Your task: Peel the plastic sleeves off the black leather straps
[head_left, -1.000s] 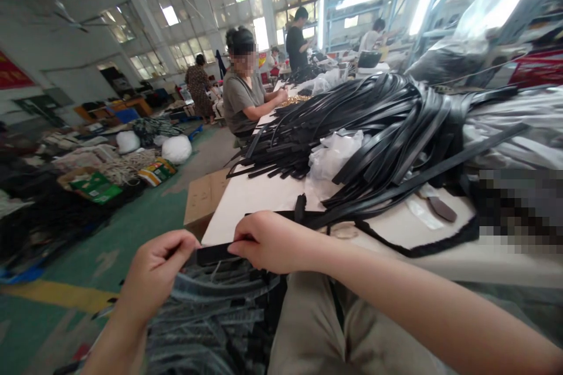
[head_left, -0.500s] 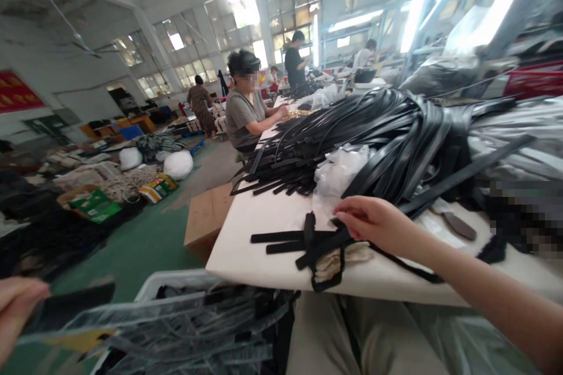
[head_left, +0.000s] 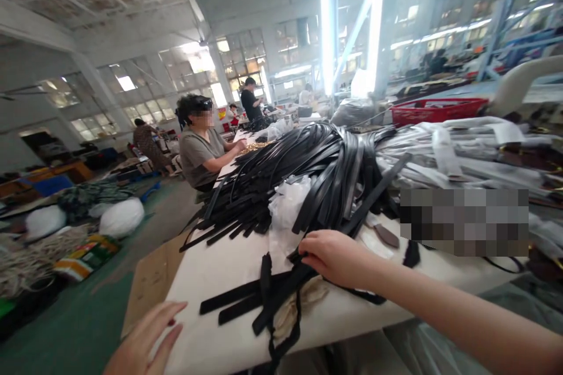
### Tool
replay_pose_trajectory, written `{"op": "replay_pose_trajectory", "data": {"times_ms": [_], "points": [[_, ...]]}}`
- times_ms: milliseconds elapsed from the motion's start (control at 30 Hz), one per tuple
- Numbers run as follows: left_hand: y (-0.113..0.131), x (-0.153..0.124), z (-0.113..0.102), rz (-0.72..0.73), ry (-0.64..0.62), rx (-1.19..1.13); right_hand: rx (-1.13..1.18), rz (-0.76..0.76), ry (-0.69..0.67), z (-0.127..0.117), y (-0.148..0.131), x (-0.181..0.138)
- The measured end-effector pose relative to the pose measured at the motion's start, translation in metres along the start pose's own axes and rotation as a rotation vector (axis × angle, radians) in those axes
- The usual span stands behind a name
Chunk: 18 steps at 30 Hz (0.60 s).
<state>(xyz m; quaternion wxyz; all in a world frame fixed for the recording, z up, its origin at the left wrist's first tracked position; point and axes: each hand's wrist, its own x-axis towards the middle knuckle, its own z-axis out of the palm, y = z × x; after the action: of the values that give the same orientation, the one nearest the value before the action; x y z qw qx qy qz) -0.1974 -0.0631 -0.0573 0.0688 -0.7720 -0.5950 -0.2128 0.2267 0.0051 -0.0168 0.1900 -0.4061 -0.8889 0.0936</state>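
Note:
My right hand (head_left: 328, 255) is closed over a black strap (head_left: 279, 299) lying at a slant near the table's front edge. Other short black straps (head_left: 231, 297) cross beneath it, beside a crumpled beige cloth (head_left: 285, 316). At the lower left, my left hand (head_left: 149, 337) hovers by the table's corner, fingers apart and nothing in them. Just beyond my right hand lies a large heap of long black straps (head_left: 325, 158), with crumpled clear plastic (head_left: 288, 205) against its near side. A brown teardrop-shaped piece (head_left: 387, 235) rests right of my right hand.
White-wrapped straps (head_left: 466, 152) are piled on the right, before a red crate (head_left: 435, 111). A co-worker (head_left: 200, 146) sits at the table's far left side. A cardboard box (head_left: 149, 272) stands on the floor beside the white table (head_left: 193, 340). White sacks (head_left: 122, 217) lie on the floor.
My left hand has let go of a black strip in clear wrap above the bin and moved right, to the table corner. My right hand stays at the straps. The view has swung right.

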Motion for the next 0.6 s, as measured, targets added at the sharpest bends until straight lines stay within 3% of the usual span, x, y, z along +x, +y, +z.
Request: {"op": "replay_pose_trajectory", "data": {"times_ms": [167, 233, 300, 367, 433, 600], "points": [[0.077, 0.079, 0.011, -0.043, -0.406, -0.087, -0.059, -0.157, -0.068, 0.008, -0.003, 0.014], [0.087, 0.091, 0.016, -0.107, -0.547, -0.074, -0.072, -0.151, -0.058, 0.005, 0.003, 0.018], [0.085, 0.093, 0.021, -0.146, -0.610, -0.066, -0.065, -0.150, -0.052, 0.002, 0.007, 0.023], [0.082, 0.093, 0.023, -0.163, -0.560, -0.073, -0.020, -0.157, -0.038, 0.000, 0.004, 0.032], [0.088, 0.099, 0.020, -0.189, -0.407, -0.062, 0.082, -0.169, 0.031, 0.003, -0.008, 0.046], [0.141, 0.140, -0.013, -0.051, 0.052, -0.149, 0.400, -0.186, 0.176, 0.009, -0.037, 0.080]]}}
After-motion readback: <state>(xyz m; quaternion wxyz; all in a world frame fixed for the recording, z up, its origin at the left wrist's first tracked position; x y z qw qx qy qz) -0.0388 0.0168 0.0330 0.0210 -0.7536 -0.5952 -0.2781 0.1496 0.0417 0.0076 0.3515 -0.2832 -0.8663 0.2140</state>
